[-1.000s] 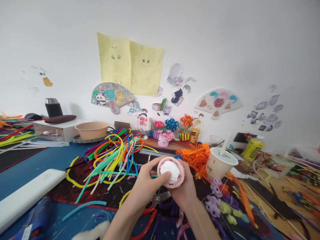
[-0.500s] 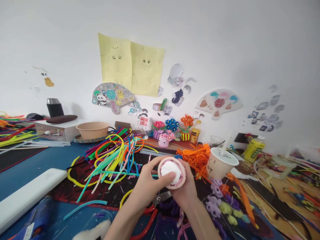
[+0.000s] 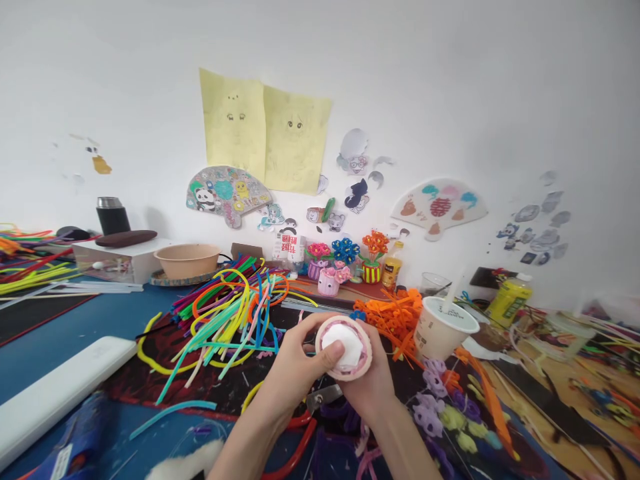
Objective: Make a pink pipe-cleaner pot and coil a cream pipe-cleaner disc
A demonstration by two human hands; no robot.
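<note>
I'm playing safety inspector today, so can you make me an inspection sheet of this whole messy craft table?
Surface: blue table, partly covered by a dark mat.
Job's things: round piece with a pinkish rim and white middle, held up off the table.
Clutter: bright pipe cleaners, an orange pile, a lidded cup with a straw.
Grips: left grip holds the round piece, thumb on its white middle; right grip supports its other side.
Cables: dark strand near the white case; can't tell if it's a cable.
Surroundings: pale wall with yellow drawings.
</note>
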